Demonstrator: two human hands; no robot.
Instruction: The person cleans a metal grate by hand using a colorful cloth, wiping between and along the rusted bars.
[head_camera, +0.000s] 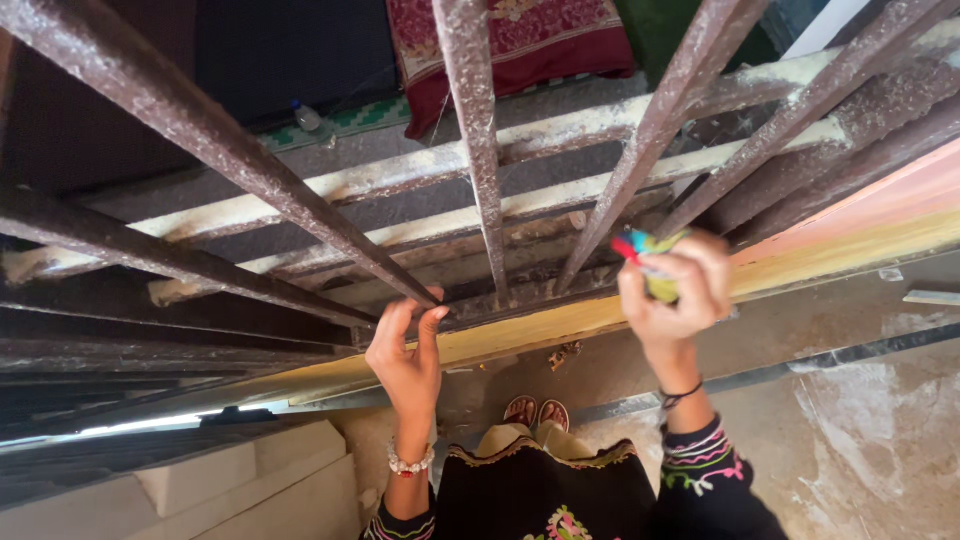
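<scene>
Head view: right hand (672, 292) clenched on bunched multicoloured cloth (650, 262) — soft, light, squashes in grip, likely best held wadded in fist, pressed at foot of rusty window bar (640, 150). Left hand (405, 350) grasping nothing, fingertips (432, 300) resting on dusty sill ledge (520, 300) — bars beside grip look stiff, rough, flaky. Sandalled feet (536, 411) below.

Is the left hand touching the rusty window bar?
Touching. The head view shows the left hand with its fingertips wrapped against the lower end of the rusty bar, no gap between them.
</scene>
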